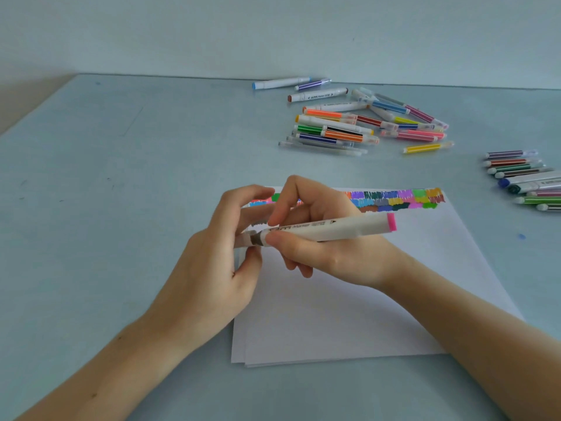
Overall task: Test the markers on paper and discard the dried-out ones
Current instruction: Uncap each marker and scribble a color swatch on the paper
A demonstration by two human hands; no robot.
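My right hand grips a white double-ended marker with a pink end cap pointing right, held level above the paper. My left hand pinches the marker's other cap at its left end. A dark section of the marker shows in the gap between cap and barrel. Under both hands lies a stack of white paper. Rows of coloured test scribbles run along the paper's far edge.
A loose pile of several markers lies at the back centre of the grey-blue table. A second group of markers sits at the right edge. A small blue mark is on the table right of the paper.
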